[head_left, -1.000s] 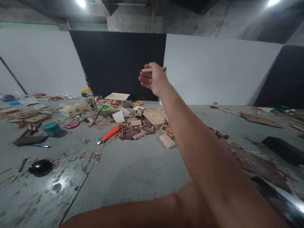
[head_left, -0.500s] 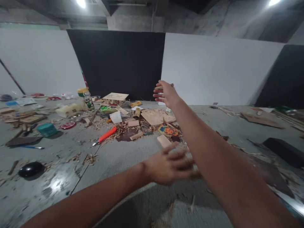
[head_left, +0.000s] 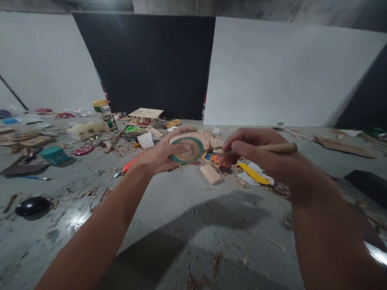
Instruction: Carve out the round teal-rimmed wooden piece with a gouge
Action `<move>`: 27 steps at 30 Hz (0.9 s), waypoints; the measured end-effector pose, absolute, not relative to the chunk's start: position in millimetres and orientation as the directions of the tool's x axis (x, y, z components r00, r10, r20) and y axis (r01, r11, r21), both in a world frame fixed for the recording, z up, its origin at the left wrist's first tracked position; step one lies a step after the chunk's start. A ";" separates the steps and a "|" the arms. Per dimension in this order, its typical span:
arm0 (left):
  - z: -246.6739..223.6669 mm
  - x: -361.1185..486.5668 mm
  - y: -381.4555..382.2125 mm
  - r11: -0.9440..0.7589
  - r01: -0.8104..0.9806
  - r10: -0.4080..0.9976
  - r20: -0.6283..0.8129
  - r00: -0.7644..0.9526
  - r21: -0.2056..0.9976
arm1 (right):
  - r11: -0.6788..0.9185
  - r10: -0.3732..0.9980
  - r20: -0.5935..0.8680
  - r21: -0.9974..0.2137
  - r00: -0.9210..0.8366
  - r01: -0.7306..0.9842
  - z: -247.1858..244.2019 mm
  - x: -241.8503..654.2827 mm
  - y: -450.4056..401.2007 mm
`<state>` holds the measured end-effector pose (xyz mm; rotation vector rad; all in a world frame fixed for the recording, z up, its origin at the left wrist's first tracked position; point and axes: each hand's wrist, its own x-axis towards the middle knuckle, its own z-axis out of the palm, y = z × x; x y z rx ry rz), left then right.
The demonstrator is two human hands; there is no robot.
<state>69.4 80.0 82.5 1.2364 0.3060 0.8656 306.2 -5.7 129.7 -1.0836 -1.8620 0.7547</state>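
Observation:
My left hand (head_left: 163, 155) is closed on a round wooden disc (head_left: 189, 149) with a teal ring near its edge, held up above the floor with the thumb across its face. To the right, my right hand (head_left: 256, 147) grips a slim tool with a pale wooden handle (head_left: 276, 148). The tool's thin end points left toward the disc, and a gap separates the two. Below and between the hands lies a pale wooden block (head_left: 211, 174), beside a brightly painted piece (head_left: 215, 158). Motion smears both hands a little.
A yellow-handled tool (head_left: 254, 174) lies on white paper at the right. Left are an orange tool (head_left: 131, 163), a teal container (head_left: 54, 155), a black rounded object (head_left: 32, 206) and a yellow-lidded bottle (head_left: 105, 114). Wood shavings litter the concrete floor (head_left: 169, 201); panels (head_left: 151, 64) stand behind.
My left hand has come up and now holds the disc. My right hand has moved down and right with its tool, uncovering the yellow-handled tool. The view has tilted downward.

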 end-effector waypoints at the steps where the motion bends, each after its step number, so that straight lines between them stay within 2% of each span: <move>1: 82.7 73.2 75.8 0.088 -0.372 0.696 0.210 0.687 0.924 | 0.473 0.877 0.376 -0.788 -0.299 0.395 126.5 305.3 -10.3; 3: 80.6 79.7 70.9 0.077 -0.329 0.696 0.186 0.694 0.941 | 0.524 0.851 0.425 -0.725 -0.309 0.447 119.9 301.1 -16.9; 6: 74.3 85.1 69.2 -0.004 -0.325 0.787 0.204 0.582 0.946 | 0.575 0.816 0.468 -0.600 -0.339 0.556 110.5 291.6 -21.5; 10: 70.3 84.0 69.0 -0.008 -0.335 0.839 0.188 0.510 0.942 | 0.612 0.769 0.540 -0.468 -0.342 0.638 99.1 280.2 -18.9; 16: 74.0 72.9 69.3 0.006 -0.361 0.796 0.214 0.566 0.933 | 0.678 0.667 0.645 -0.318 -0.373 0.663 89.9 278.7 -11.3; 21: 72.7 67.2 73.5 -0.066 -0.334 0.721 0.276 0.635 0.940 | 0.695 0.661 0.649 -0.339 -0.377 0.634 90.0 278.2 -14.0; 25: 70.9 68.5 75.7 -0.028 -0.354 0.715 0.267 0.646 0.935 | 0.706 0.642 0.715 -0.410 -0.276 0.578 88.9 271.5 -16.1; 27: 70.8 70.3 74.8 0.001 -0.365 0.705 0.259 0.661 0.931 | 0.711 0.626 0.733 -0.397 -0.265 0.580 87.8 268.3 -15.6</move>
